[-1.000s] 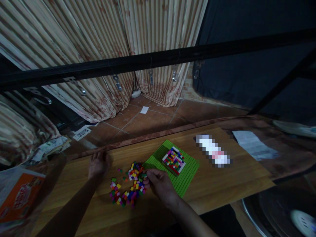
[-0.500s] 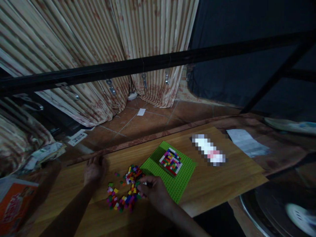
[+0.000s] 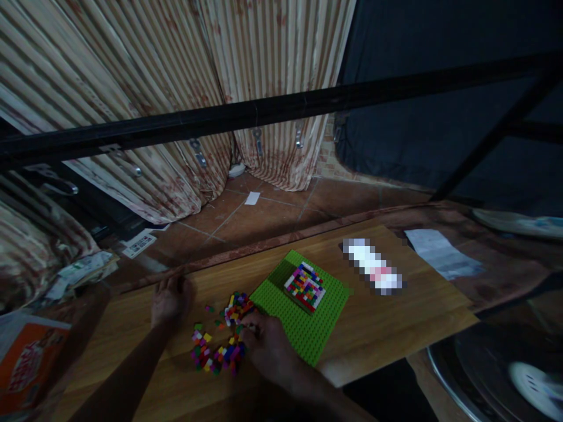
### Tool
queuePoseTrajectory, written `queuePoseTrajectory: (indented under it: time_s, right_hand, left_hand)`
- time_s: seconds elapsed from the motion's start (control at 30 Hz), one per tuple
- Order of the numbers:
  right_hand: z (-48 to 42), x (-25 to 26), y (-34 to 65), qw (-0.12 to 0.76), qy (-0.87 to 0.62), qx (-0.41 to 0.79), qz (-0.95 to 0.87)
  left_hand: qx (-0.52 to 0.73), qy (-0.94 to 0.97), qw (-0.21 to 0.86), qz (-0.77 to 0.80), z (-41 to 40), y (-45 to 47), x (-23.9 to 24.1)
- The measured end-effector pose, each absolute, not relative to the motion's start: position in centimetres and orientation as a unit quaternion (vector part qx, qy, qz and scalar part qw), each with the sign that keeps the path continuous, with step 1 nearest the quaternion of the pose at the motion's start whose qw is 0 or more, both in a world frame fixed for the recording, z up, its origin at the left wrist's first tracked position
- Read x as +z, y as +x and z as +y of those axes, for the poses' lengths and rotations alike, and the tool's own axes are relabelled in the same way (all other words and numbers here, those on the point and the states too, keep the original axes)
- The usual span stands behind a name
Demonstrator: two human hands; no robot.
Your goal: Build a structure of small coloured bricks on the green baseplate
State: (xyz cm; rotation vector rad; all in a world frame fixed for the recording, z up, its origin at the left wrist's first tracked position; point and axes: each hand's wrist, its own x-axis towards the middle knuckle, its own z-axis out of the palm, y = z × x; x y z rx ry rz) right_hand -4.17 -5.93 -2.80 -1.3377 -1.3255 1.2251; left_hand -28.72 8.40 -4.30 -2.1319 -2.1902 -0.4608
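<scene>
Loose small building bricks [image 3: 229,351] in many colours lie in a curved pile on the wooden table. My right hand [image 3: 270,346] is at the pile's right edge, palm down, its fingers bent and pinched together among the bricks; what lies between the fingertips is hidden. Beside it is a green studded baseplate [image 3: 303,337]. A flat, multicoloured block of bricks with white edge pieces [image 3: 305,287] sits on the baseplate. To the left of the pile, my left hand [image 3: 169,302] rests on the table near its far edge, fingers loosely bent and holding nothing visible.
A blurred-out oblong object [image 3: 372,266] lies right of the baseplate. White paper [image 3: 442,252] is beyond the table's right end. An orange package [image 3: 30,366] stands at the left. A dark horizontal bar [image 3: 272,111] crosses in front of the curtains.
My right hand has shifted slightly left and its fingers have dipped closer to the bricks. My left hand and the baseplate are practically where they were.
</scene>
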Motion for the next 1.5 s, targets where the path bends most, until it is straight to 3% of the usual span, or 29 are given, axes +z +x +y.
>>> queuePoseTrajectory:
  time_s: [0.2, 0.33, 0.77, 1.17, 1.33, 1.5]
  right_hand:
    - [-5.2, -1.8, -4.2, 0.344, -0.595, 0.377, -0.621]
    - [-4.9, -1.4, -4.3, 0.335, -0.585, 0.340, -0.656]
    - [-7.8, 1.8, -0.4, 0.437, -0.490, 0.448, -0.607]
    - [-8.8, 0.6, 11.1, 0.526, -0.678, 0.262, -0.442]
    - [-7.3, -1.2, 12.1, 0.599, -0.671, 0.239, -0.365]
    - [-5.3, -1.5, 10.0, 0.604, -0.656, 0.245, -0.380]
  left_hand:
    - [-0.146, -0.689, 0.019, -0.710, 8.1, -28.4, -3.8]
    - [-0.137, -0.687, 0.019, -0.713, 8.2, -28.3, -3.6]
    - [-0.118, -0.680, 0.007, -0.723, 8.2, -28.2, -3.5]
    - [-0.107, -0.673, 0.012, -0.732, 8.3, -28.0, -3.4]
    - [-0.118, -0.676, 0.014, -0.727, 8.3, -28.1, -3.6]
    - [-0.125, -0.681, 0.017, -0.721, 8.6, -28.5, -4.1]
